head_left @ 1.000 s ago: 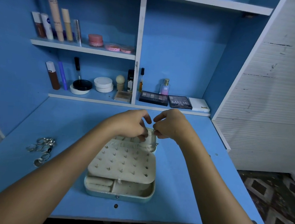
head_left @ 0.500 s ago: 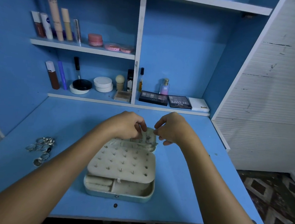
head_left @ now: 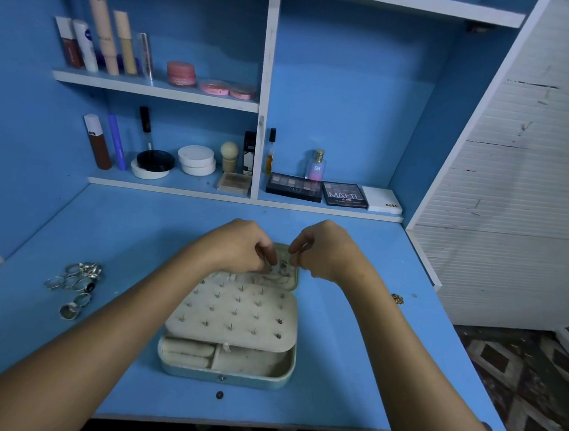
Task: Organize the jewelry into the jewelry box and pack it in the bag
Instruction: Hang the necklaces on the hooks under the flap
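Observation:
A pale green jewelry box [head_left: 227,377] lies open in the middle of the blue desk, its cream earring panel [head_left: 233,314] studded with several pins. Both hands hover over the box's far lid section. My left hand [head_left: 239,245] has its fingers curled down, pinching a small piece of jewelry [head_left: 282,266] against the lid lining. My right hand [head_left: 324,249] is curled beside it, fingertips pinching near the same piece. A heap of silver rings [head_left: 76,281] lies at the desk's left. A small gold item [head_left: 397,298] lies on the desk to the right. No bag is visible.
Shelves behind the desk hold cosmetics: tubes [head_left: 98,44], pink jars [head_left: 182,74], compacts [head_left: 197,159], a perfume bottle [head_left: 316,166] and eyeshadow palettes [head_left: 294,187]. A white cabinet side [head_left: 521,167] stands at the right. The desk's front edge [head_left: 240,424] is near me.
Both hands have dropped slightly toward the lid section and drawn closer around the small piece. The box and rings have not moved.

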Demonstrator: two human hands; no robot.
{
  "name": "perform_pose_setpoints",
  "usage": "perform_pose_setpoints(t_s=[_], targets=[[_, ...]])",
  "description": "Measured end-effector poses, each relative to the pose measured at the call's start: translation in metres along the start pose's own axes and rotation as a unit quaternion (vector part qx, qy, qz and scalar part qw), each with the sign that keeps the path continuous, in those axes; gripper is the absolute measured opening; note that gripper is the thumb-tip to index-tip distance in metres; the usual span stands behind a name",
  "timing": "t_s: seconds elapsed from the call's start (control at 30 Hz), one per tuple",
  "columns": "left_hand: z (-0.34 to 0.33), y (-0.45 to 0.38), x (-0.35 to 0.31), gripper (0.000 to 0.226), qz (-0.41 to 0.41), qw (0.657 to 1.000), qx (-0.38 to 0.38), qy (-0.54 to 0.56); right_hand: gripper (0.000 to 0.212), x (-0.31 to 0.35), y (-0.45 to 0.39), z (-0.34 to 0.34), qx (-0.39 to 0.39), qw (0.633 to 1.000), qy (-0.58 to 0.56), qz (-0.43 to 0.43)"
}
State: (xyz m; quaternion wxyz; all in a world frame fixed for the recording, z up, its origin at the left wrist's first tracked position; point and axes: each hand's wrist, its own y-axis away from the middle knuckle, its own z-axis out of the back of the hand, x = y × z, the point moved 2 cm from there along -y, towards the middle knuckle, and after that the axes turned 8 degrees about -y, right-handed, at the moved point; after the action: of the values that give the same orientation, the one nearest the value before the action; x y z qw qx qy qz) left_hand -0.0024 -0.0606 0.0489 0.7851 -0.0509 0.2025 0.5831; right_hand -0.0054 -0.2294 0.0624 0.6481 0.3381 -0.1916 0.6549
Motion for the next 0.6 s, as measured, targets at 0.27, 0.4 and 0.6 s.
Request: perform_pose_setpoints(t_s=[0.27,0.4,0.6], targets=[[-0.004,0.004,0.001,0.019,-0.009,1.0,0.024,-0.014,0.023,-0.009,-0.006,-0.01,-0.017,0.998,0.009,0.052],[-0.005,0.003,0.0,0.015,-0.02,0.999,0.025,-0.029,0.024,-0.013,-0.006,-0.012,-0.012,0.998,0.018,0.063],[-0.011,-0.006,0.0,0.006,-0.029,0.995,0.01,-0.091,0.034,-0.011,-0.006,-0.013,-0.016,0.996,0.026,0.085]])
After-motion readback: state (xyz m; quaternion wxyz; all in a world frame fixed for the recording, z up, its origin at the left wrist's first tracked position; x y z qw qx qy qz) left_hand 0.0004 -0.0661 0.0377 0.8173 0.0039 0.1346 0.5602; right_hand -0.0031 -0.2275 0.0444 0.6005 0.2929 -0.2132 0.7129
